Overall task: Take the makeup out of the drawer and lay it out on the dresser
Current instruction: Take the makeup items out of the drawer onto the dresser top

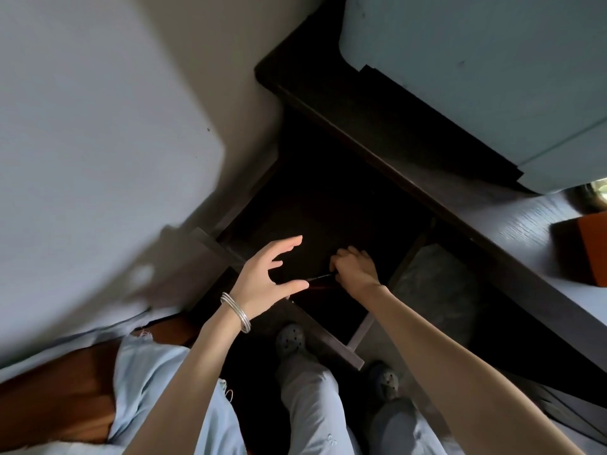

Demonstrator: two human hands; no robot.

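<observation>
The dark wooden drawer (328, 336) stands pulled out below the dresser top (512, 224), and its inside is too dark to make out. My right hand (354, 267) is down inside it, fingers closed around a thin dark makeup stick (320, 277) that pokes out to the left. My left hand (266, 277), with silver bangles on the wrist, hovers over the drawer's left part, fingers spread and holding nothing, its thumb close to the stick's tip.
An orange box (588, 254) sits at the right on the dresser top. A pale blue panel (492, 77) rises behind the dresser. A grey bag (437, 284) lies under the dresser, right of the drawer. My legs and shoes (290, 339) are below.
</observation>
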